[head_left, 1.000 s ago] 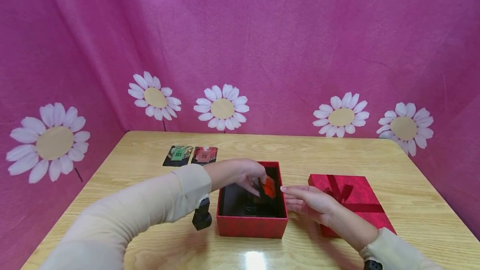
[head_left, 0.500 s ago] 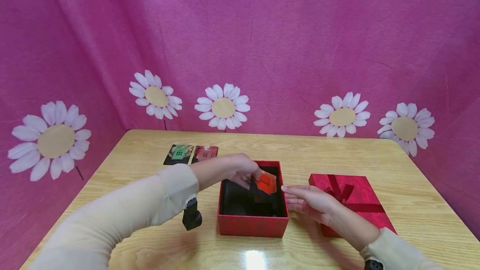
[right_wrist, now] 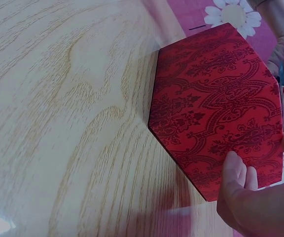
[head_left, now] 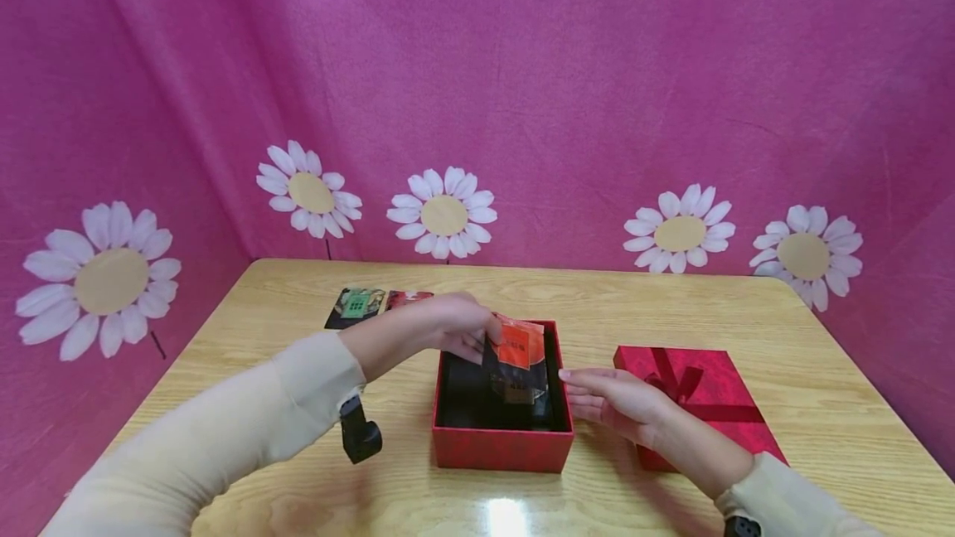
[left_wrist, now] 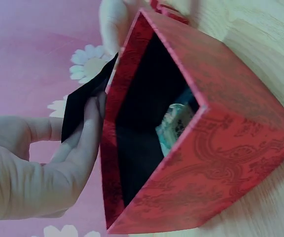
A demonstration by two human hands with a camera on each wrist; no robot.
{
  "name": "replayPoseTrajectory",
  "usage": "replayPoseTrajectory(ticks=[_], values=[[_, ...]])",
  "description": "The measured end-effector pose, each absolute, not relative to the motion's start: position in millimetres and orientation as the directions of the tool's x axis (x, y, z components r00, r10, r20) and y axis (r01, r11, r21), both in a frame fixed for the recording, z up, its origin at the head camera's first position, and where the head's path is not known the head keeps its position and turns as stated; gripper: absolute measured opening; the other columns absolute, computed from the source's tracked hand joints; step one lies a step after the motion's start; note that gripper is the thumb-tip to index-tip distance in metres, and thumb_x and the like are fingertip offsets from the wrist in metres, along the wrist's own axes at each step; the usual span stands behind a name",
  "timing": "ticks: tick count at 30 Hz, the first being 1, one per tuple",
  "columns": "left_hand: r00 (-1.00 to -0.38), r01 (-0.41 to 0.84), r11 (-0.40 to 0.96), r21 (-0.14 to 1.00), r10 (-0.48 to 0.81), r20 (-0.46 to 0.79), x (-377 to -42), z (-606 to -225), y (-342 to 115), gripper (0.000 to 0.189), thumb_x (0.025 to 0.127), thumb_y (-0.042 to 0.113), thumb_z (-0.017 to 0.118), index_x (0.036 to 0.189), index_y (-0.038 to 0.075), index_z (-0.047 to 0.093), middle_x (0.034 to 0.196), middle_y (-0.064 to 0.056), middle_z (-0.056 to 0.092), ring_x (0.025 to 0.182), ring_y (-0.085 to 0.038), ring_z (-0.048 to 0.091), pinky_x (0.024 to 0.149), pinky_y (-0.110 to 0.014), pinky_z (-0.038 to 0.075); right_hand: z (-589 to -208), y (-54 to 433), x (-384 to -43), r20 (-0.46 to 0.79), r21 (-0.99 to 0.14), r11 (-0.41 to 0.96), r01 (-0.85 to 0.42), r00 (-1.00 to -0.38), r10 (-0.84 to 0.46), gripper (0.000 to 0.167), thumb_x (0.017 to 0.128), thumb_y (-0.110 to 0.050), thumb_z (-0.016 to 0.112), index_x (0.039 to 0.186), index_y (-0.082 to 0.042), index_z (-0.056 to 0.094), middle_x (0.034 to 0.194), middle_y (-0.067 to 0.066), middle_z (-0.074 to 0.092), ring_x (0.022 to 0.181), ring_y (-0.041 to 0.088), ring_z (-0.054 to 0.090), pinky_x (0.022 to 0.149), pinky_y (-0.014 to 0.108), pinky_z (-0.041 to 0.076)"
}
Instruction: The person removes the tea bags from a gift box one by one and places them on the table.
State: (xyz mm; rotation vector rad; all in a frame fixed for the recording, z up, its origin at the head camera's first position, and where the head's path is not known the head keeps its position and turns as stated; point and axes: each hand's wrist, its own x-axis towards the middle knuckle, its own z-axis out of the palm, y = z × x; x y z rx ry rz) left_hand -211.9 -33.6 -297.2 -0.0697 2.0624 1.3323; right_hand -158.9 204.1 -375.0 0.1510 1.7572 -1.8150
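Observation:
Over the open red patterned box [head_left: 503, 450], my left hand [head_left: 458, 326] pinches a flat black packet with an orange-red label [head_left: 520, 345]. In the left wrist view that packet [left_wrist: 78, 106] shows its plain dark back between thumb and fingers, beside the box rim. Deeper in the dark interior lies another packet, greenish and beige [left_wrist: 174, 123], partly hidden by the box wall. My right hand [head_left: 619, 400] rests at the box's right side. The right wrist view shows its fingers [right_wrist: 238, 170] extended along the patterned wall, the thumb at the rim.
The red lid with a ribbon bow [head_left: 716, 379] lies to the right, behind the right forearm. Two packets, one with a green label [head_left: 356, 303] and one red [head_left: 408, 297], lie side by side at the back left of the wooden table [head_left: 597, 292].
My left hand has drawn the orange-labelled packet up and leftward from inside the box, so more of its face shows. The right hand, box and lid have stayed in place.

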Motion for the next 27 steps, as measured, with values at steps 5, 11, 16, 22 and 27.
replayPoseTrajectory(ticks=[5, 11, 16, 22, 27], values=[[-0.777, -0.375, 0.452, 0.810, 0.323, -0.540, -214.0, -289.0, -43.3, 0.008, 0.088, 0.008, 0.060, 0.090, 0.000, 0.062, 0.072, -0.003, 0.063, 0.070, -0.014, 0.063, 0.075, -0.030, 0.060, -375.9, 203.9, -158.5, -0.477, -0.872, 0.062, 0.485, -0.814, -0.332, 0.070, 0.093, -0.033, 0.060, 0.141, 0.011, 0.033, 0.114, 0.005, 0.070, 0.099, 0.013, 0.067, 0.095, 0.030, 0.055], [-0.780, -0.360, 0.424, 0.831, 0.353, -0.517, -216.2, -278.8, -55.9, 0.021, 0.091, 0.009, 0.056, 0.107, -0.005, 0.057, 0.083, -0.004, 0.061, 0.077, -0.014, 0.060, 0.082, -0.029, 0.059, -375.8, 203.7, -158.3, -0.477, -0.873, 0.069, 0.482, -0.817, -0.325, 0.066, 0.095, -0.031, 0.057, 0.141, 0.011, 0.034, 0.114, 0.005, 0.069, 0.099, 0.013, 0.068, 0.095, 0.030, 0.055], [-0.803, -0.338, 0.421, 0.842, 0.338, -0.492, -216.8, -271.7, -68.2, 0.033, 0.092, 0.010, 0.057, 0.118, -0.009, 0.054, 0.096, -0.009, 0.063, 0.082, -0.015, 0.059, 0.094, -0.036, 0.055, -375.6, 203.7, -158.5, -0.480, -0.873, 0.078, 0.481, -0.821, -0.311, 0.067, 0.094, -0.032, 0.058, 0.141, 0.010, 0.034, 0.115, 0.006, 0.069, 0.100, 0.014, 0.067, 0.095, 0.031, 0.054], [-0.835, -0.316, 0.416, 0.853, 0.305, -0.457, -217.9, -267.0, -82.9, 0.036, 0.091, 0.012, 0.058, 0.121, -0.009, 0.054, 0.103, -0.013, 0.065, 0.081, -0.017, 0.062, 0.098, -0.041, 0.053, -375.7, 203.4, -158.3, -0.486, -0.871, 0.079, 0.486, -0.822, -0.297, 0.064, 0.095, -0.031, 0.056, 0.141, 0.009, 0.035, 0.112, 0.005, 0.070, 0.099, 0.014, 0.067, 0.096, 0.031, 0.054], [-0.846, -0.320, 0.417, 0.851, 0.279, -0.454, -221.0, -265.1, -99.4, 0.042, 0.093, 0.014, 0.057, 0.127, -0.009, 0.051, 0.105, -0.012, 0.063, 0.082, -0.015, 0.061, 0.099, -0.040, 0.052, -376.4, 203.2, -158.0, -0.487, -0.868, 0.063, 0.492, -0.821, -0.299, 0.065, 0.095, -0.031, 0.057, 0.141, 0.009, 0.035, 0.109, 0.003, 0.070, 0.098, 0.013, 0.067, 0.095, 0.031, 0.055]])
